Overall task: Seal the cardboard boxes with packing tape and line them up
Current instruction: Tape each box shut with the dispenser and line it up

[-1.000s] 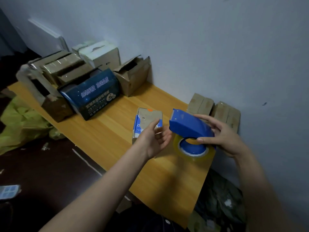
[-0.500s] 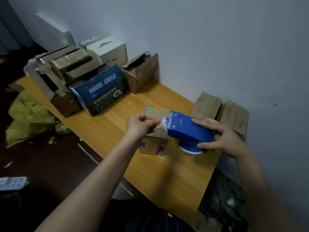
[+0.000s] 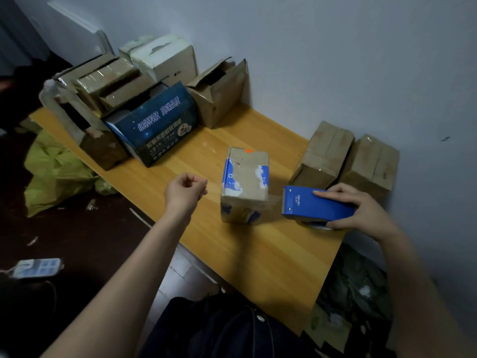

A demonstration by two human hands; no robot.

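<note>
Wooden counter [image 3: 258, 254] against pale wall. Far left of small blue-and-brown cardboard box [image 3: 244, 184]: cluster of cartons [image 3: 103, 81], dark blue printed box [image 3: 154, 125] in front. Left hand [image 3: 184, 189] just left of small box, clenched, nothing in it, not touching box. Small box upright mid-counter. Just right of it: blue tape dispenser [image 3: 317, 205], right hand [image 3: 361, 210] grasping it. Behind-right of small box: taped brown box [image 3: 327, 151], second taped box [image 3: 371, 161] beside it, both at wall.

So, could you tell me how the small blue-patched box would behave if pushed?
The small box has flat faces, so it should slide on the smooth table, not roll. Its worn, taped cardboard probably dents under a hard squeeze. Being small, it is likely light.
</note>
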